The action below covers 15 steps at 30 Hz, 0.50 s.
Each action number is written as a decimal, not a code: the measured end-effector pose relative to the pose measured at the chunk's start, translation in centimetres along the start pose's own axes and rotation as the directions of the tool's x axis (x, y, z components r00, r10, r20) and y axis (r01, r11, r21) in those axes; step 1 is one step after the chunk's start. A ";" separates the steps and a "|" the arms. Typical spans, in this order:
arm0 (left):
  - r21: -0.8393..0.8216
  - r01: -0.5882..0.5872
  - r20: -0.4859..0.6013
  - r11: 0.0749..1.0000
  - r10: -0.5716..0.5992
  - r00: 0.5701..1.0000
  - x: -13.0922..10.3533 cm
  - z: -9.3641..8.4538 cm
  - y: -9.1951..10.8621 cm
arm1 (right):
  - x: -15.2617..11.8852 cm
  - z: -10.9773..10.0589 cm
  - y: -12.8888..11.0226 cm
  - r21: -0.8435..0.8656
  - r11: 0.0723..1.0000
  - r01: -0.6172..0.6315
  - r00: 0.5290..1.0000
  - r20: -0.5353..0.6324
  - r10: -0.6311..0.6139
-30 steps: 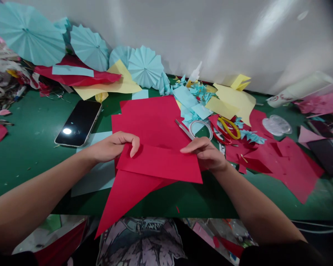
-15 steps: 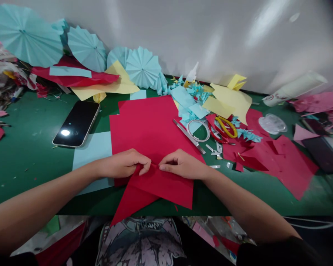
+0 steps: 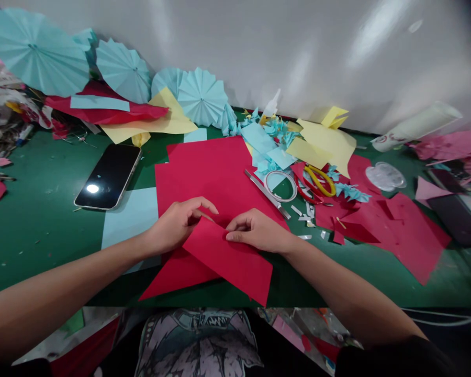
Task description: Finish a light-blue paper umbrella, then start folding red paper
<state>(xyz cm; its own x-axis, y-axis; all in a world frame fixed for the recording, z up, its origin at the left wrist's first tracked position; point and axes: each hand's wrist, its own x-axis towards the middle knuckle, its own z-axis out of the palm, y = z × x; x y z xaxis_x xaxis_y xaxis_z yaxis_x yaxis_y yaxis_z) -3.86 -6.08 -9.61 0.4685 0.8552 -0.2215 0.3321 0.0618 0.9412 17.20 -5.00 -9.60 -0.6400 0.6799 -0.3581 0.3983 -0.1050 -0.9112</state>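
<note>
A folded piece of red paper (image 3: 231, 256) lies between my hands near the table's front edge, one flap pointing lower left and another lower right. My right hand (image 3: 255, 230) pinches its upper edge between thumb and fingers. At the paper's upper left corner is my left hand (image 3: 186, 220), its index finger stretched out over the top and its thumb partly hidden behind the paper. Beneath them lie larger red sheets (image 3: 204, 178), with a light blue sheet (image 3: 131, 214) sticking out on the left.
A phone (image 3: 109, 177) lies left. To the right are a metal cutter (image 3: 267, 193), a tape roll (image 3: 280, 186), yellow- and red-handled scissors (image 3: 320, 180) and red scraps (image 3: 408, 225). Blue pleated paper fans (image 3: 202, 97) stand along the back wall.
My left hand has risen slightly and its fingers have loosened from a pinch. The folded red paper has turned, its lower left flap swinging further left and its upper corner now showing.
</note>
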 end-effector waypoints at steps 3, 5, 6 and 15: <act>-0.093 0.082 0.021 0.992 -0.080 0.997 0.2 -0.3 0.2 | -0.1 -0.2 0.0 0.027 1.000 -0.013 0.998 -0.055 0.014; -0.136 0.124 0.055 0.983 -0.117 0.992 0.4 -0.7 0.3 | -0.1 -0.4 0.0 0.054 0.998 -0.023 0.996 -0.090 0.027; -0.156 0.138 0.068 0.978 -0.129 0.989 0.5 -0.8 0.3 | -0.1 -0.5 0.0 0.060 0.998 -0.021 0.994 -0.105 0.027; 0.105 0.152 0.065 0.983 -0.160 0.985 0.7 -0.5 1.3 | -0.2 0.0 -1.5 0.377 0.926 -0.012 0.997 -0.061 0.038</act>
<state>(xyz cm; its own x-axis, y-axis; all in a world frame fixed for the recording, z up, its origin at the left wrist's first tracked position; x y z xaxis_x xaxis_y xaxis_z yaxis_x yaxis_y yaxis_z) -3.48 -5.17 -8.41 0.4619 0.7990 -0.3849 0.4833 0.1371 0.8646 16.77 -4.98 -8.10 -0.5832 0.7184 -0.3792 0.1289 -0.3791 -0.9164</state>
